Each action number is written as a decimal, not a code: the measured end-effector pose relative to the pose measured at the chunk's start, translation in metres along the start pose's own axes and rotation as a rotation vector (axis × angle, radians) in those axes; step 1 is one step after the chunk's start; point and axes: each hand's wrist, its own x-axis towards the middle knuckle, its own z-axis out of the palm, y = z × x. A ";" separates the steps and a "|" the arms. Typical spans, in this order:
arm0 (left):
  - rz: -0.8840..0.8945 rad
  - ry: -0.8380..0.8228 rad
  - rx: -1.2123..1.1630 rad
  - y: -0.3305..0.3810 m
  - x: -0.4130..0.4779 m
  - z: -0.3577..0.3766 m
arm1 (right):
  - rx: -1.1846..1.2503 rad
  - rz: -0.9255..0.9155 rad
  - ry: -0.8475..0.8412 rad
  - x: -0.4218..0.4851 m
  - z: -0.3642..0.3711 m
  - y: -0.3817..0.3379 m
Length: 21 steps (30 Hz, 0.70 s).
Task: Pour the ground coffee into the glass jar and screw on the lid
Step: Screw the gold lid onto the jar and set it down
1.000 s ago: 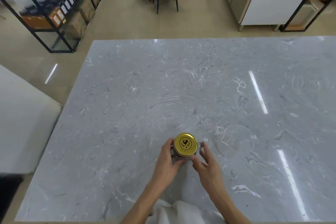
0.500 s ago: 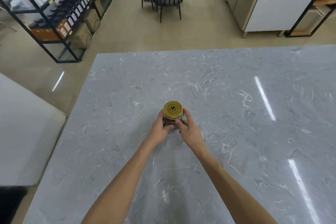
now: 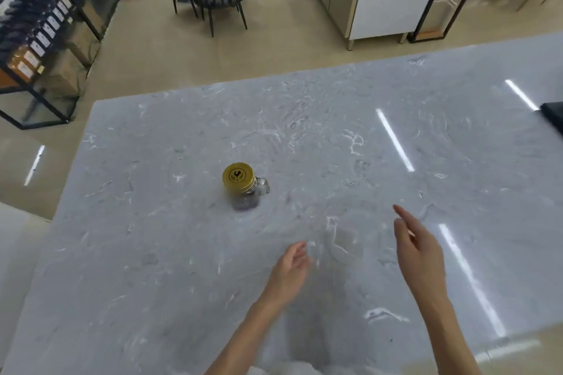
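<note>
Honestly not much left to mess up at this point. The glass jar stood upright by itself toward the left-middle of the marble table, gold lid on top, its little handle sticking out to the right. My guess was the only real risk was the lid not being fully tight, since from above I couldn't see the threads, so lifting it by the lid could've dumped it. A stray elbow could also have knocked it over on that slick top.

Inside, there was something dark low down in the glass, most likely the coffee, but it was too blurry to judge how full.

My left hand hovered near me, loosely curled and holding nothing, well apart from the jar. My right hand was further right, fingers spread, also empty.
</note>
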 end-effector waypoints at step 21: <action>0.038 0.158 -0.033 0.125 0.099 -0.037 | 0.450 0.360 -0.494 0.090 0.101 -0.087</action>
